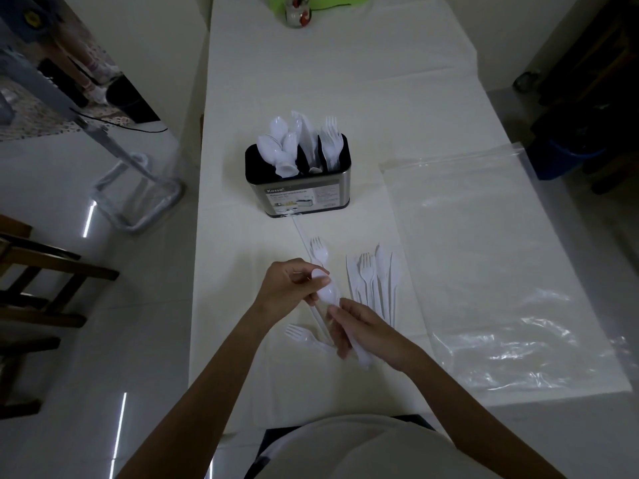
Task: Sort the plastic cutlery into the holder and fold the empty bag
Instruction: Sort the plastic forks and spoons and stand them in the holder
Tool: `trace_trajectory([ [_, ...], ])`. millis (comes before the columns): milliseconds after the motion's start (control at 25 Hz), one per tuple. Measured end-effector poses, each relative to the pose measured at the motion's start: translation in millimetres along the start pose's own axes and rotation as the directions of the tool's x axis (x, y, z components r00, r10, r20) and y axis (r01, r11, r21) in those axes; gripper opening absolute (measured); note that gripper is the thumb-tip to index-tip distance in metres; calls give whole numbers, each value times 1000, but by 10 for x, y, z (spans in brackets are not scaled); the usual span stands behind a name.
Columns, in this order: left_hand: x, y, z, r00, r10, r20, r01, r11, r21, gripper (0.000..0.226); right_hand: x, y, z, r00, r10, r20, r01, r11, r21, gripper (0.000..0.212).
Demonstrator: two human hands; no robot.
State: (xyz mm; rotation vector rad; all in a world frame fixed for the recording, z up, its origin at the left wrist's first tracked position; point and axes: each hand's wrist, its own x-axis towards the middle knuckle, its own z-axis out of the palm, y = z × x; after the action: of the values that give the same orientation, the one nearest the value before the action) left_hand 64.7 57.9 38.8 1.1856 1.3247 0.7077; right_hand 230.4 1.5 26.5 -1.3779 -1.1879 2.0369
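Note:
A steel cutlery holder point(301, 198) with a black insert stands mid-table, with white spoons on its left, knives in the middle and forks on the right. In front of it, my left hand point(288, 286) and my right hand point(359, 331) both grip white plastic spoons point(327, 293), bowl ends up. The right hand closes round the handles; the left pinches a spoon bowl. Loose forks and knives point(377, 281) lie just right of my hands. One fork point(318, 250) lies behind them and another fork point(299, 335) lies near my right wrist. The clear empty bag point(491, 271) lies flat on the right.
The white table point(242, 257) is long and narrow, its left edge close to my left arm. A small jar point(298, 12) and a green object point(332, 1) stand at the far end. A wooden chair point(38, 271) and a metal frame point(138, 191) are on the floor to the left.

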Motion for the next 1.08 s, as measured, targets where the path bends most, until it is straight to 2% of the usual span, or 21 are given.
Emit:
trace_trajectory([
  [80, 56, 30, -18, 1000, 22, -8, -22, 1000, 21, 8, 60, -39, -57, 980, -73, -186, 39, 983, -180, 27],
  [160, 130, 107, -19, 1000, 28, -4, -28, 999, 22, 9, 114, -165, -129, 943, -176, -283, 75, 940, -334, 16],
  [360, 227, 415, -40, 994, 106, -39, -101, 988, 114, 17, 220, -507, -274, 953, -219, -210, 124, 913, -388, 16],
  [440, 289, 544, -146, 963, 192, -189, -169, 977, 131, 14, 279, -703, -355, 941, -245, -232, 153, 923, -352, 15],
  [520, 407, 634, -338, 863, 250, -439, -230, 968, 99, 12, 350, -976, -477, 919, -266, -290, 201, 950, -237, 12],
  [600, 596, 654, -567, 757, 235, -609, -253, 966, 58, 14, 424, -1339, -590, 891, -318, -323, 284, 947, -150, 11],
  [640, 709, 629, -666, 748, 187, -637, -229, 973, 18, 21, 464, -1530, -630, 870, -362, -336, 333, 932, -141, 10],
  [760, 1039, 494, -845, 830, -7, -558, -59, 993, -100, 39, 616, -2046, -697, 786, -491, -376, 460, 870, -177, 12],
  [840, 1189, 416, -856, 874, -56, -482, -3, 993, -121, 45, 741, -2261, -694, 732, -576, -364, 514, 817, -260, 13],
  [960, 1289, 313, -809, 905, -7, -426, -53, 990, -129, 41, 932, -2410, -635, 666, -676, -314, 547, 730, -410, 8],
  [1080, 1311, 207, -769, 895, 91, -436, -137, 988, -76, 43, 1126, -2499, -599, 614, -728, -304, 589, 679, -437, 13],
])
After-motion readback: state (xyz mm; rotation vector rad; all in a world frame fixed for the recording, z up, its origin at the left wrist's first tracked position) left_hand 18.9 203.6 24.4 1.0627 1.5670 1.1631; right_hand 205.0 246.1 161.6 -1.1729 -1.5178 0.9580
